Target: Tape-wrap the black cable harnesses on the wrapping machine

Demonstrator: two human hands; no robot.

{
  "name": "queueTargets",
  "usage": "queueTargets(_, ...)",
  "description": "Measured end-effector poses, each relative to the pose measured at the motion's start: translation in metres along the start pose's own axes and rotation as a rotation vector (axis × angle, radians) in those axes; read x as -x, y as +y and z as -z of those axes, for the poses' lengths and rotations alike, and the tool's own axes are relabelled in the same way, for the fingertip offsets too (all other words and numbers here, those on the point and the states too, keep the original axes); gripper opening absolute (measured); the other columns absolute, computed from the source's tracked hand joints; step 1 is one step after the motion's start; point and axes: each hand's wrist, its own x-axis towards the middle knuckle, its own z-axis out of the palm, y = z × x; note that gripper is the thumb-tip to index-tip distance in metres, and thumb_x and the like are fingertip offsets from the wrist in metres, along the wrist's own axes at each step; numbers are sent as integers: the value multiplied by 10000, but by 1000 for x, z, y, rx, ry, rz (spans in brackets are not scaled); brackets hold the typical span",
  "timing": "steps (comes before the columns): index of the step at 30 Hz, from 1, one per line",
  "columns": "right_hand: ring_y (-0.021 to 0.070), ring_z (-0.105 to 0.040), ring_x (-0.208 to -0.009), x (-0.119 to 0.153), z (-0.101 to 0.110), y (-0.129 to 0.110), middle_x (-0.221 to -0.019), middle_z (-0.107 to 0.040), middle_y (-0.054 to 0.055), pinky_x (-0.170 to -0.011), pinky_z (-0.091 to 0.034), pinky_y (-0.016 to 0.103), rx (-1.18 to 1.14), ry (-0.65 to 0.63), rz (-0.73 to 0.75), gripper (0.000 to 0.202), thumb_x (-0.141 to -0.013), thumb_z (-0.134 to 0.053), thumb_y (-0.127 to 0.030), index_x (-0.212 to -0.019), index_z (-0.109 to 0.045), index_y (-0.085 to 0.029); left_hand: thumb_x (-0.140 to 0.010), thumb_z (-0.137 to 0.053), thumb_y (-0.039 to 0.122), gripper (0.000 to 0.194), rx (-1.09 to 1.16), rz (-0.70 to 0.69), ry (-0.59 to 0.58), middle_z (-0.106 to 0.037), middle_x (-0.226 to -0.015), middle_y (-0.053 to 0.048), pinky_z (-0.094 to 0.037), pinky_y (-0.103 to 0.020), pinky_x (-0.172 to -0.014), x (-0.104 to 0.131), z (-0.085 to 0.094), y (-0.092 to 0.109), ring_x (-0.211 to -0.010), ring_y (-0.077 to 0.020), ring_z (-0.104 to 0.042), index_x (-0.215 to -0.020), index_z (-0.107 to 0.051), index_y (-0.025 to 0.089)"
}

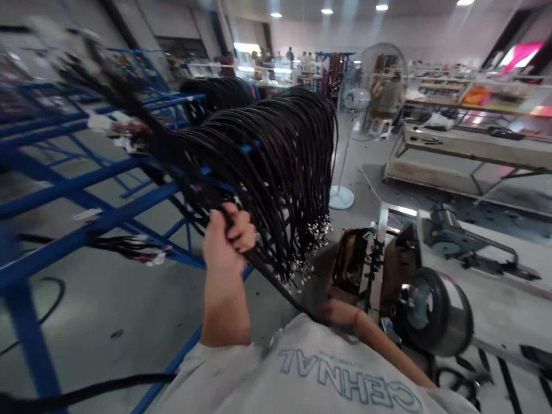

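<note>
My left hand [230, 236] is wrapped round a black cable bundle [276, 282] in the middle of the view. From this hand the bundle slants down to my right hand [340, 313], which is blurred at the bundle's lower end near my shirt; its fingers are smeared by motion. Up and to the left, a thick blurred black bundle rises past the blue rack [129, 215]. Just beyond my left hand, many black cables [276, 138] hang in a row over the rack, with small white ends at the bottom.
Loose cable ends with white connectors [142, 247] stick out at the left. To the right are a motor [435, 310] on a workbench [495, 276] and open cardboard boxes [349, 261]. A standing fan [342, 197], long tables and a seated person [388, 95] are farther back.
</note>
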Motion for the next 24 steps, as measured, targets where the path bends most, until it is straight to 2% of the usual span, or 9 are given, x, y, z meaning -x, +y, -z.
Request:
queueTargets(2, 216, -668, -1011, 8, 30, -21, -1110, -710, 94, -932, -543, 384, -179, 4, 71, 376, -873, -667, -482, -1092, -696, -178, -785, -673, 664, 487, -29, 296, -254, -205, -517, 98, -125, -150, -339, 21, -37, -37, -378, -41, -124, -763, -459, 227)
queueTargets(4, 243, -638, -1135, 24, 67, -48, -1260, -667, 113, -999, -511, 415, -429, 136, 223, 589, -813, -667, -594, -1242, -641, -190, -779, -619, 734, 550, -91, 550, -520, -257, -496, 101, -149, -151, -353, 45, -67, -74, -375, -43, -178, -738, -425, 221)
queueTargets(6, 248, -627, -1155, 47, 102, -69, -1287, -646, 117, -992, -514, 432, -596, 382, 332, 694, -780, -633, -686, -1287, -606, -212, -789, -562, 770, 580, -144, 719, -728, -282, -486, 97, -155, -158, -364, 67, -87, -107, -385, -47, -202, -714, -406, 217)
queueTargets(9, 212, -631, -1063, 86, 128, -73, -1072, -686, 89, -937, -534, 400, -656, 812, 286, 607, -849, -479, -726, -1180, -632, -241, -785, -551, 771, 592, -158, 846, -877, -273, -470, 92, -130, -173, -366, 85, -97, -145, -391, -50, -197, -657, -394, 215)
queueTargets(13, 166, -579, -745, 133, 112, -49, -697, -537, -1, -781, -558, 340, -716, 1210, 228, 539, -851, -383, -770, -889, -573, -268, -783, -641, 678, 541, -80, 1000, -1011, -331, -453, 61, -140, -186, -353, 91, -106, -185, -376, -55, -241, -592, -493, 194)
queueTargets(15, 159, -528, -646, 150, 96, -46, -573, -403, -34, -727, -552, 324, -703, 1273, 223, 500, -831, -467, -752, -742, -484, -260, -795, -684, 604, 480, -24, 1034, -1044, -414, -478, 31, -196, -184, -352, 96, -122, -198, -381, -65, -320, -615, -575, 172)
queueTargets(17, 170, -535, -649, 163, 85, -52, -546, -381, -35, -709, -549, 328, -667, 1254, 203, 482, -803, -566, -715, -700, -471, -254, -822, -688, 548, 424, 54, 1086, -1099, -460, -526, 18, -238, -179, -358, 99, -145, -205, -399, -70, -367, -684, -616, 153)
queueTargets(21, 180, -566, -698, 187, 81, -78, -704, -513, -3, -676, -547, 338, -660, 1247, 229, 521, -714, -680, -711, -995, -643, -273, -890, -613, 534, 407, 297, 1247, -1380, -373, -539, 52, -213, -165, -339, 99, -181, -213, -407, -57, -299, -786, -592, 142)
queueTargets(24, 158, -574, -747, 212, 86, -93, -849, -528, 13, -698, -538, 321, -538, 1552, 334, 595, -763, -589, -751, -1201, -596, -348, -922, -540, 555, 413, 462, 1373, -1591, -307, -530, 63, -190, -174, -311, 95, -181, -221, -393, -65, -253, -830, -584, 154)
